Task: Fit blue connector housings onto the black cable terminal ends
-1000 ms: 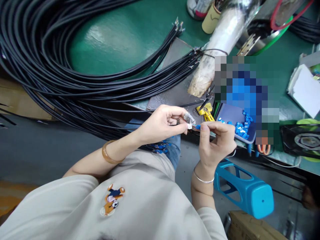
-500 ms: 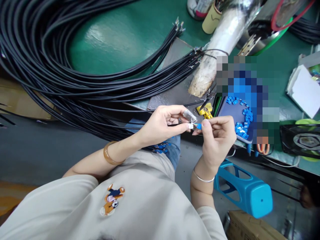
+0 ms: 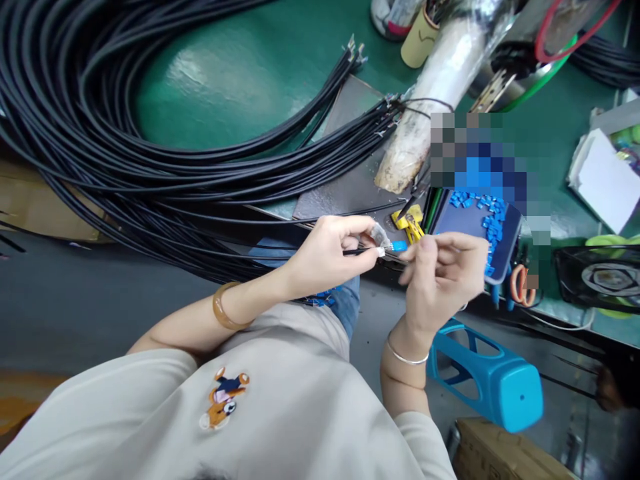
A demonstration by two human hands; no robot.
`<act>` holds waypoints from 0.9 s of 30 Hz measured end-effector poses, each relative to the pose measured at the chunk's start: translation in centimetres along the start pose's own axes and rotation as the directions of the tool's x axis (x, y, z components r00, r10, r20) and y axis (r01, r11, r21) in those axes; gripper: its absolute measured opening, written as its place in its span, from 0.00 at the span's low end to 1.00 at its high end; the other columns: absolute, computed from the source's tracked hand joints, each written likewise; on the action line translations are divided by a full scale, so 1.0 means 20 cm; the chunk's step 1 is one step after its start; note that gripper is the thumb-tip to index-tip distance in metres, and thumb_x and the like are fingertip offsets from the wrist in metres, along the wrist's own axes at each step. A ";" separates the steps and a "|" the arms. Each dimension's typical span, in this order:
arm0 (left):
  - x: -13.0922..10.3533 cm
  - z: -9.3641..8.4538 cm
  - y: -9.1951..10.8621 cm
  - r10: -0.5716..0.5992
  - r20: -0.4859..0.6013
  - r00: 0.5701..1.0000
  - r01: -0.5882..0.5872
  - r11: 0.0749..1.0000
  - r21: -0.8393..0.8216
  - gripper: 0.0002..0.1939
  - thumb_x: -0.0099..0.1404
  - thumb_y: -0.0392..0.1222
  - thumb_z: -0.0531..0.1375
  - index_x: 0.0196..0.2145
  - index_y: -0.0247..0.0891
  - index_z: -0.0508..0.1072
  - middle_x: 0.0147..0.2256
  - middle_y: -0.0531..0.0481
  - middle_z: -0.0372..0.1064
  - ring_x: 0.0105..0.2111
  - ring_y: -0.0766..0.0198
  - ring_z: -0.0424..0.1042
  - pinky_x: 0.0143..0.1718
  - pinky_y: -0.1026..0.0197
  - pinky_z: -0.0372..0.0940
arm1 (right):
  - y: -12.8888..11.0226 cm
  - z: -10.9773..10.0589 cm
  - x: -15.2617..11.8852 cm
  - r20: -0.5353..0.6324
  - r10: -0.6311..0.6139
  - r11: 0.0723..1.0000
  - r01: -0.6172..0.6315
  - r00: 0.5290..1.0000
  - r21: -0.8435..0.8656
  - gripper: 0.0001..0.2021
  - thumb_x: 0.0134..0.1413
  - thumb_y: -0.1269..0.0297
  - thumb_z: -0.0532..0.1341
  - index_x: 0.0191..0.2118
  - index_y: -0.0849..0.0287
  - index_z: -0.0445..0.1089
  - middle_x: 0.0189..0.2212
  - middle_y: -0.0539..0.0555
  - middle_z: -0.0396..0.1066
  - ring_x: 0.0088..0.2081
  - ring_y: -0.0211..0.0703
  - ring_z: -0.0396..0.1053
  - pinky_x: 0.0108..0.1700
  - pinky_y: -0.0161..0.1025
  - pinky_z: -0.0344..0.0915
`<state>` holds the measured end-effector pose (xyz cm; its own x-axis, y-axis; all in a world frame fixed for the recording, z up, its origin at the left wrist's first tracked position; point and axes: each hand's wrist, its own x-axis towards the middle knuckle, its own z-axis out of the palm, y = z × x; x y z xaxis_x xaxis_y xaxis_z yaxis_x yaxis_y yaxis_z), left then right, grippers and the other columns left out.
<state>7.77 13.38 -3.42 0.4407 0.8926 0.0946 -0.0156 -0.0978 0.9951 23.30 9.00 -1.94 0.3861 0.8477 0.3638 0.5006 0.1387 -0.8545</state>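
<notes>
The left hand (image 3: pixel 325 257) pinches the black cable (image 3: pixel 357 252) end between its fingers, while the right hand (image 3: pixel 440 280), just beside it, has now drawn slightly off the blue plug (image 3: pixel 399 246), fingers narrow, leaving the plug seated on the cable tip.

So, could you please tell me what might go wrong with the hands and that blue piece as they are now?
1. The small blue connector sits on the cable end past the edge of the green bench, so if it slipped it would likely fall to the floor.
2. The left hand pinches only the cable's tip; the heavy cable bundle could tug it loose.
3. The right hand partly hides the joint, so misalignment might go unnoticed.
</notes>
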 end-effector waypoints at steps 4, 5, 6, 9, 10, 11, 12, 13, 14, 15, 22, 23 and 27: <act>0.02 -0.01 0.01 -0.134 0.052 0.990 0.141 0.977 -0.160 0.02 0.60 0.33 0.61 0.32 0.32 0.72 0.28 0.52 0.70 0.19 0.77 0.58 0.20 0.70 0.52 | -0.03 -0.01 -0.04 -0.063 -0.066 0.994 0.060 0.996 -0.092 0.05 0.61 0.62 0.63 0.34 0.56 0.71 0.18 0.42 0.63 0.17 0.29 0.60 0.20 0.32 0.53; 0.02 -0.01 0.01 -0.133 0.052 0.990 0.140 0.976 -0.166 0.02 0.59 0.33 0.62 0.32 0.32 0.72 0.28 0.52 0.70 0.19 0.77 0.57 0.20 0.70 0.53 | -0.03 -0.02 -0.04 -0.017 -0.052 0.992 0.050 0.999 -0.116 0.05 0.60 0.62 0.64 0.34 0.56 0.73 0.18 0.42 0.63 0.17 0.29 0.58 0.20 0.32 0.51; 0.02 -0.02 0.00 -0.127 0.049 0.991 0.134 0.977 -0.166 0.03 0.59 0.33 0.62 0.32 0.32 0.72 0.28 0.52 0.70 0.19 0.77 0.57 0.21 0.70 0.53 | -0.03 -0.02 -0.05 0.033 -0.036 0.990 0.040 0.999 -0.136 0.05 0.59 0.62 0.65 0.34 0.56 0.74 0.18 0.42 0.62 0.17 0.28 0.56 0.20 0.33 0.49; 0.02 -0.01 -0.01 -0.107 0.035 0.994 0.111 0.983 -0.145 0.04 0.58 0.34 0.63 0.32 0.32 0.72 0.28 0.52 0.69 0.21 0.76 0.59 0.22 0.70 0.55 | -0.01 -0.03 -0.06 0.131 0.003 0.986 0.019 0.991 -0.167 0.05 0.58 0.61 0.65 0.35 0.56 0.75 0.18 0.42 0.60 0.18 0.28 0.52 0.21 0.33 0.48; 0.01 -0.01 -0.01 -0.101 0.031 0.994 0.104 0.986 -0.133 0.04 0.58 0.34 0.63 0.31 0.32 0.72 0.28 0.51 0.70 0.21 0.76 0.60 0.22 0.70 0.56 | -0.01 -0.02 -0.06 0.147 0.010 0.984 0.016 0.989 -0.175 0.06 0.58 0.60 0.65 0.36 0.56 0.76 0.18 0.42 0.59 0.18 0.28 0.51 0.21 0.33 0.48; 0.01 -0.01 -0.01 -0.096 0.027 0.995 0.098 0.988 -0.119 0.04 0.58 0.34 0.64 0.31 0.32 0.72 0.28 0.51 0.70 0.22 0.75 0.60 0.22 0.70 0.56 | -0.01 -0.02 -0.06 0.160 0.020 0.983 0.010 0.987 -0.183 0.06 0.58 0.60 0.64 0.36 0.57 0.76 0.18 0.42 0.58 0.18 0.28 0.51 0.22 0.33 0.48; 0.01 0.00 -0.02 -0.089 0.021 0.996 0.091 0.990 -0.104 0.04 0.58 0.35 0.64 0.31 0.32 0.72 0.28 0.51 0.70 0.22 0.75 0.61 0.23 0.70 0.56 | 0.00 -0.02 -0.06 0.171 0.026 0.982 0.007 0.985 -0.191 0.07 0.59 0.60 0.64 0.35 0.57 0.76 0.17 0.42 0.58 0.18 0.28 0.51 0.22 0.33 0.48; 0.01 0.00 -0.02 -0.081 0.013 0.997 0.082 0.993 -0.087 0.03 0.58 0.34 0.63 0.31 0.32 0.72 0.28 0.51 0.70 0.22 0.75 0.60 0.23 0.70 0.56 | 0.00 -0.02 -0.06 0.180 0.029 0.980 0.007 0.983 -0.198 0.07 0.59 0.60 0.64 0.35 0.57 0.75 0.17 0.42 0.57 0.18 0.28 0.51 0.22 0.33 0.48; 0.01 0.00 -0.02 -0.073 0.007 0.997 0.073 0.995 -0.069 0.03 0.58 0.34 0.63 0.31 0.32 0.72 0.28 0.51 0.70 0.21 0.75 0.59 0.22 0.70 0.55 | 0.00 -0.02 -0.06 0.185 0.030 0.979 0.008 0.982 -0.202 0.07 0.58 0.61 0.63 0.34 0.57 0.75 0.17 0.41 0.57 0.18 0.28 0.50 0.22 0.33 0.48; 0.01 0.00 -0.02 -0.064 0.001 0.998 0.064 0.997 -0.051 0.03 0.58 0.34 0.63 0.31 0.32 0.73 0.28 0.51 0.70 0.21 0.76 0.58 0.22 0.69 0.54 | 0.00 -0.02 -0.06 0.186 0.030 0.979 0.009 0.982 -0.205 0.06 0.58 0.61 0.63 0.33 0.57 0.75 0.17 0.41 0.57 0.18 0.28 0.50 0.22 0.32 0.48; 0.01 0.00 -0.01 -0.025 -0.002 1.000 0.025 0.999 0.035 0.02 0.58 0.33 0.63 0.31 0.32 0.74 0.27 0.54 0.68 0.20 0.77 0.51 0.20 0.68 0.48 | 0.00 -0.01 -0.05 0.195 0.018 0.975 0.026 0.981 -0.223 0.05 0.57 0.64 0.63 0.32 0.58 0.73 0.17 0.41 0.56 0.18 0.27 0.50 0.22 0.31 0.49; 0.01 0.01 -0.01 -0.021 0.000 1.000 0.021 0.999 0.040 0.02 0.57 0.33 0.63 0.30 0.32 0.74 0.27 0.54 0.68 0.20 0.77 0.51 0.20 0.68 0.48 | 0.00 -0.01 -0.05 0.201 0.019 0.972 0.030 0.979 -0.235 0.05 0.57 0.64 0.62 0.32 0.58 0.72 0.17 0.41 0.56 0.18 0.27 0.50 0.22 0.31 0.49; 0.02 0.01 -0.01 -0.053 0.025 0.998 0.054 0.996 -0.064 0.03 0.59 0.34 0.64 0.31 0.32 0.72 0.28 0.54 0.68 0.20 0.77 0.55 0.21 0.69 0.51 | 0.01 -0.01 -0.05 0.205 0.024 0.977 0.020 0.978 -0.211 0.05 0.55 0.66 0.62 0.30 0.58 0.69 0.17 0.41 0.56 0.18 0.27 0.49 0.22 0.30 0.48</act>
<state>8.02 13.67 -3.61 0.4629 0.8854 0.0413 -0.0492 -0.0209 0.9986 23.18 8.10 -2.29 0.2306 0.9379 0.2592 0.6604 0.0448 -0.7496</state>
